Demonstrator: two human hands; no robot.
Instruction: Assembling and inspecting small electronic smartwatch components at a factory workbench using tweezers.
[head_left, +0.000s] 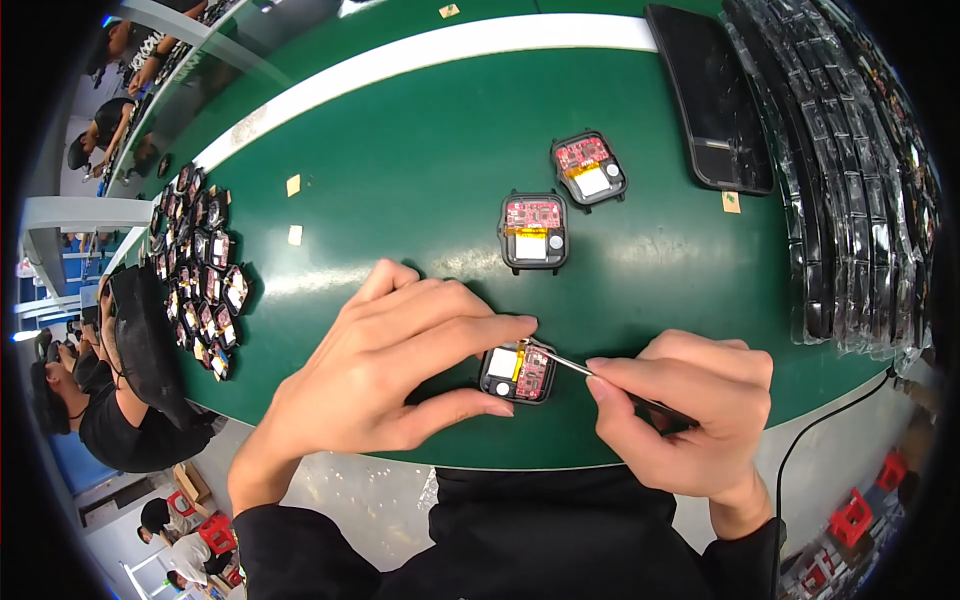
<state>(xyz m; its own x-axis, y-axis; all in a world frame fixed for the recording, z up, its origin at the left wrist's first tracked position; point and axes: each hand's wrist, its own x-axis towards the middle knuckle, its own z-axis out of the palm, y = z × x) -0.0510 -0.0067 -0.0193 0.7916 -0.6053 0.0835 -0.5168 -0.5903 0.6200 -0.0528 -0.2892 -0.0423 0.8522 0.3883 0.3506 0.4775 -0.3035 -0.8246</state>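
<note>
A small black watch-like casing (pixel 518 374) lies near the front edge of the green table. It is uncovered and shows a red circuit board, a white block and a strip of yellow tape. My left hand (pixel 385 365) grips it, index finger at its top edge and thumb at its lower edge. My right hand (pixel 690 405) pinches slim metal tweezers (pixel 565 361), whose tip touches the casing's upper right part by my left index finger. Whether the tips are closed on anything is too small to see.
Two similar uncovered casings, one (pixel 535 232) straight ahead and another (pixel 588 168) farther back, lie on the green table (pixel 400 180). Many more casings (pixel 200 280) crowd the left. A dark phone-like slab (pixel 712 100) and stacked plastic-wrapped trays (pixel 840 200) line the right. Other people sit at left.
</note>
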